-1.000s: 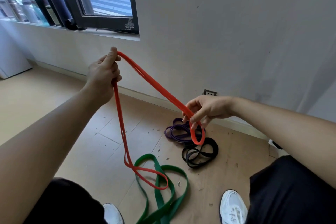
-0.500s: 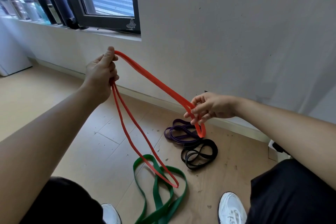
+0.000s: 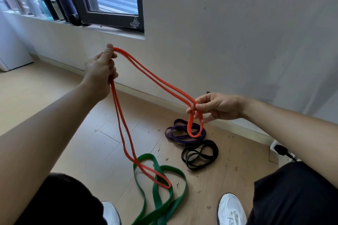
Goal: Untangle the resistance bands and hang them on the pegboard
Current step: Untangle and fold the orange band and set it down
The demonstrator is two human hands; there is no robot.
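Note:
I hold a long orange resistance band (image 3: 155, 82) in the air between both hands. My left hand (image 3: 101, 70) grips it up high at the left, thumb on top; two strands hang from that fist down to a loop lying over the green band (image 3: 162, 197) on the floor. My right hand (image 3: 217, 107) pinches the band lower at the right, and a short orange loop dangles below its fingers. On the floor beyond lie a coiled purple band (image 3: 175, 133) and a coiled black band (image 3: 199, 155). No pegboard is in view.
A grey wall (image 3: 237, 33) rises ahead with a baseboard and a socket behind my right hand. A dark window frame (image 3: 109, 16) and several bottles sit on the sill at upper left. My knees and white shoes (image 3: 231, 210) fill the bottom. A black plug (image 3: 281, 150) lies at right.
The twisted end that lay near the green band has straightened into one long open loop. The strands between my hands have spread apart, and the loop under my right hand has opened wider.

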